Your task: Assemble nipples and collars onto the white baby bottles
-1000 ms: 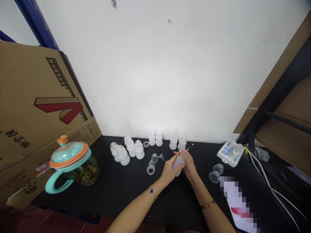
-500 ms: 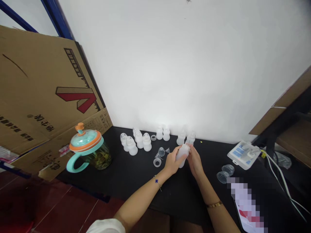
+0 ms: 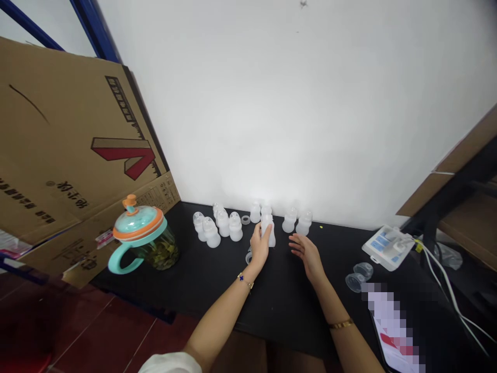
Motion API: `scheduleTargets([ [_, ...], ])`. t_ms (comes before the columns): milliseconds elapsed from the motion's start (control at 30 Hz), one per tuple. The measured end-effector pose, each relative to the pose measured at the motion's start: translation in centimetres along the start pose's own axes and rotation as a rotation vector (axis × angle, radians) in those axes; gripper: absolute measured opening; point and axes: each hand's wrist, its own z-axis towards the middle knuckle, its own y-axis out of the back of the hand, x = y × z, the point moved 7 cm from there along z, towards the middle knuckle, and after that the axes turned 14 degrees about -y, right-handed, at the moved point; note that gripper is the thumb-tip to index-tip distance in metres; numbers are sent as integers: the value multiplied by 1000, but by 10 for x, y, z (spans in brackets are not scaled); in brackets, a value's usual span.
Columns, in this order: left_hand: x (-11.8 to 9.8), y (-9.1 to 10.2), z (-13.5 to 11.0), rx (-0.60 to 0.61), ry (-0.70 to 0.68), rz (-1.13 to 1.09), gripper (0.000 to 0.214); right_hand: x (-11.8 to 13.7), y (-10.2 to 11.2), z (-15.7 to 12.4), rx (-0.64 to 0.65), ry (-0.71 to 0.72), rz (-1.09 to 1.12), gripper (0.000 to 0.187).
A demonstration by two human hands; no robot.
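My left hand [image 3: 260,246] is closed around a small white baby bottle [image 3: 267,228], upright over the middle of the black table. Fingers spread and holding nothing, my right hand [image 3: 308,255] hovers to the right of it. Just behind my right hand stand two capped bottles, one of them a clear-topped bottle [image 3: 304,223]. A pale ring [image 3: 249,257] shows partly under my left hand, which hides the small clear parts around it. Two more bottles, including one white bottle [image 3: 255,212], stand by the wall behind the held one.
Several capped bottles [image 3: 212,233] stand left of centre, near another collar ring [image 3: 246,220]. A tea jug [image 3: 157,248] is at the left, by a cardboard box [image 3: 70,155]. On the right lie clear domed caps [image 3: 354,282], a white plastic case [image 3: 388,247] with cables, and a phone [image 3: 396,336].
My left hand has carried the bottle leftward, away from my right hand. My right hand has let go of it and opened.
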Motion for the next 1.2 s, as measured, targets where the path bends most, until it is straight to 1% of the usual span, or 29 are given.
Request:
scheduleTargets([
  [100, 1, -2, -2, -14, 41, -45, 44, -2, -2, 3, 12, 14, -99, 36],
  [267, -3, -10, -4, 18, 27, -173, 44, -7, -9, 6, 45, 58, -292, 32],
  [333, -2, -13, -5, 37, 24, -215, 45, -9, -14, 6, 70, 101, -389, 30],
  [400, 0, -18, -7, 65, 46, -276, 46, -10, -20, 4, 98, 178, -486, 30],
  [500, 5, -29, -12, 104, 119, -421, 47, -12, -29, 0, 154, 272, -616, 38],
  [567, 6, -35, -16, 122, 161, -500, 47, -15, -31, -1, 172, 285, -693, 46],
  [667, 8, -40, -19, 136, 191, -551, 48, -18, -31, 1, 153, 291, -766, 51],
  [800, 12, -42, -19, 126, 208, -575, 49, -18, -29, 3, 140, 305, -795, 56],
  [867, 13, -42, -18, 123, 219, -588, 50, -17, -29, 2, 131, 315, -812, 55],
  [1000, 11, -40, -16, 117, 234, -612, 53, -11, -29, -2, 98, 337, -832, 40],
  [1100, 5, -36, -13, 106, 218, -634, 52, -4, -24, -1, 88, 323, -735, 33],
  [1200, -2, -33, -11, 108, 176, -649, 50, 2, -13, 4, 52, 238, -530, 39],
])
